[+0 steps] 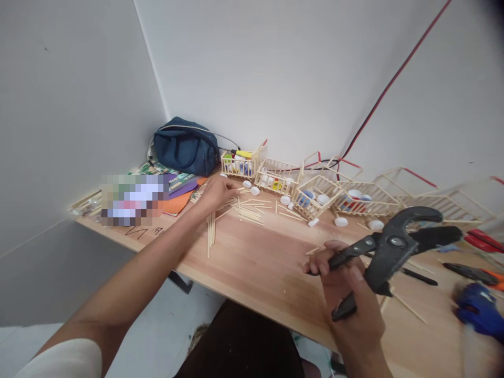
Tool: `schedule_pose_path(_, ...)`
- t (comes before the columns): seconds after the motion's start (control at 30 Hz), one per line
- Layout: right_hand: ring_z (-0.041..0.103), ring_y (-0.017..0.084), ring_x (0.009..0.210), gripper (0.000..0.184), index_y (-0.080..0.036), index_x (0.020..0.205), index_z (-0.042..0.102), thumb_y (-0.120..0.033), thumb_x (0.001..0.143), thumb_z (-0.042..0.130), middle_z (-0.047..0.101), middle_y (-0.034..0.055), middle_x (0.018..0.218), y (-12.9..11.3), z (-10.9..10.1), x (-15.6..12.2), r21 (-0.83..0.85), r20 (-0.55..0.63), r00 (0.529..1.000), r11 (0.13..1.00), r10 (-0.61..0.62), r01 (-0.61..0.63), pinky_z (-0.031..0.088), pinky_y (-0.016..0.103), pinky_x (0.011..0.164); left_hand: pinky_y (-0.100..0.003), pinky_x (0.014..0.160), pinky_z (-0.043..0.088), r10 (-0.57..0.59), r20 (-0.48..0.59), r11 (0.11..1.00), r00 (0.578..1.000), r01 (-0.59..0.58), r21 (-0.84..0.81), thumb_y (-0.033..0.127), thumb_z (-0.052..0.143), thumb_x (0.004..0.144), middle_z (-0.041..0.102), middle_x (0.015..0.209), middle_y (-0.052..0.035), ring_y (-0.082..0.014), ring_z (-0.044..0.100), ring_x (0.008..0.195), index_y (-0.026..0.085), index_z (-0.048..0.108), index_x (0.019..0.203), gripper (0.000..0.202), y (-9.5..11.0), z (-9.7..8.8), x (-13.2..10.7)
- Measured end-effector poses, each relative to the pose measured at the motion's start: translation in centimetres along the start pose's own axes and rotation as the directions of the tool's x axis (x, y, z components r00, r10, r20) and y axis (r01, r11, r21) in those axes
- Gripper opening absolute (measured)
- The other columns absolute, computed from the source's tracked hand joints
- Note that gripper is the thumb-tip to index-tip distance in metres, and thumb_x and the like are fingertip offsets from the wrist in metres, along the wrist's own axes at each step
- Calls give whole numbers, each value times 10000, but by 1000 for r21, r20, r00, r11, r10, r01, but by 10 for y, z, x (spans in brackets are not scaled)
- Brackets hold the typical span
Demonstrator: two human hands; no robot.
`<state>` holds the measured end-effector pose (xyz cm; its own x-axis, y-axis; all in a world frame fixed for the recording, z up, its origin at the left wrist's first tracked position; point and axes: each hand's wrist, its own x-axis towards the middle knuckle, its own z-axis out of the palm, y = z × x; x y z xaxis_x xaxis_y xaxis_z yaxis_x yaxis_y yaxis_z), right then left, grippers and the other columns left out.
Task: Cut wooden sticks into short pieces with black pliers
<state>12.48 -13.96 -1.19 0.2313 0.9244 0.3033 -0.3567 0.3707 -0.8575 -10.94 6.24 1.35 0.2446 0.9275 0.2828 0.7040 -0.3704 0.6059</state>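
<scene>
My right hand [348, 294] is closed around the handles of black pliers [394, 247], held above the wooden table [260, 262] with the jaws apart and pointing right. My left hand [216, 191] reaches far across to a scatter of thin wooden sticks [246, 209] near the back of the table. Its fingers curl down onto the sticks; whether they grip one is hidden.
Several small stick-built crates [315, 194] holding bottle caps line the back wall. A dark blue bag [185, 147] sits in the corner beside coloured paper [179, 197]. A blue tool [478, 310] and red-handled tools [482, 239] lie at right. A red cable [389, 84] runs up the wall.
</scene>
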Motion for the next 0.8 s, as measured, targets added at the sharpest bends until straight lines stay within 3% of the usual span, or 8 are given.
schedule_pose_path(0.17, 491, 167, 708, 258, -222, 1078, 597, -367, 896, 485, 495, 6, 703, 2, 0, -1, -50, 25, 1000, 999, -5, 7, 442, 334, 689, -222, 567, 296, 118, 74, 988, 990, -110, -111, 273, 687, 700, 630, 615, -1, -102, 489, 585, 129, 739, 682, 154, 8, 15, 10)
schedule_pose_path(0.33, 488, 168, 719, 271, -219, 1101, 589, -362, 901, 476, 495, 9, 709, 3, -1, -1, -48, 24, 1000, 999, 1, 0, 438, 333, 702, -228, 564, 301, 108, 113, 993, 988, -101, -63, 204, 700, 671, 626, 593, -3, -111, 509, 574, 124, 749, 701, 99, 10, 20, 17)
schedule_pose_path(0.47, 486, 171, 733, 279, -217, 1103, 587, -373, 903, 472, 491, 9, 715, 3, -1, -1, -49, 38, 999, 999, 12, -10, 435, 342, 726, -235, 590, 318, 189, 226, 982, 956, -191, -17, 178, 697, 661, 651, 651, -19, -130, 543, 628, 127, 742, 703, 79, 1, 26, 15)
schedule_pose_path(0.57, 485, 171, 734, 278, -217, 1110, 581, -364, 910, 458, 489, 9, 723, 2, -2, -2, -55, 50, 999, 998, 22, -20, 431, 343, 719, -245, 609, 316, 220, 247, 966, 944, -246, 82, 158, 655, 676, 651, 680, -33, -148, 545, 671, 137, 730, 715, 87, -4, 34, 14)
schedule_pose_path(0.8, 484, 173, 742, 288, -213, 1128, 569, -358, 917, 438, 494, 12, 731, 3, -2, -2, -71, 51, 998, 997, 30, -26, 425, 342, 717, -240, 563, 268, 175, 367, 958, 914, -243, 149, 110, 552, 672, 611, 666, -21, -133, 481, 617, 144, 680, 731, 145, 0, 33, 15)
